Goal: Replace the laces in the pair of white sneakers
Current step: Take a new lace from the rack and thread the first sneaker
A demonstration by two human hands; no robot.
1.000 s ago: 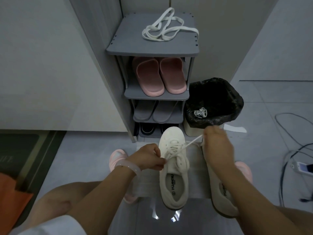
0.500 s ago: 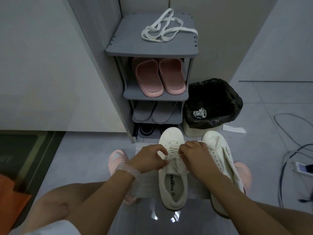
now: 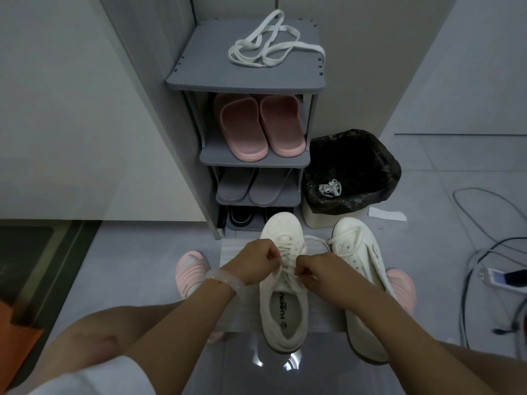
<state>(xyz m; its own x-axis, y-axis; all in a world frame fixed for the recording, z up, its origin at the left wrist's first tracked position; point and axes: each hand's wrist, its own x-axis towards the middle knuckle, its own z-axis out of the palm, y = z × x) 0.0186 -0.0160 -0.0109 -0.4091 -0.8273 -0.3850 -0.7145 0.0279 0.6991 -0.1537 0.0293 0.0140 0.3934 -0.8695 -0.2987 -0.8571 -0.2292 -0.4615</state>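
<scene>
Two white sneakers stand side by side on the floor in front of me. Over the tongue of the left sneaker [image 3: 283, 306], my left hand [image 3: 255, 262] and my right hand [image 3: 318, 272] each pinch a strand of its white lace [image 3: 288, 252], fingers curled, knuckles close together. One end of that lace trails to the right toward the right sneaker [image 3: 356, 252], which is laced and partly hidden under my right forearm. A loose white lace [image 3: 271, 47] lies in a heap on the top of the grey shoe rack [image 3: 199, 81].
The rack holds pink slippers [image 3: 256, 126], grey slippers and dark shoes below. A bin with a black bag [image 3: 350, 172] holds a bundled old lace [image 3: 330, 188]. Cables and a power strip [image 3: 502, 276] lie on the floor at right. My pink-slippered feet flank the sneakers.
My right hand came back from the far right, where it pulled the lace taut, to the left sneaker's tongue beside my left hand. The right sneaker is uncovered again.
</scene>
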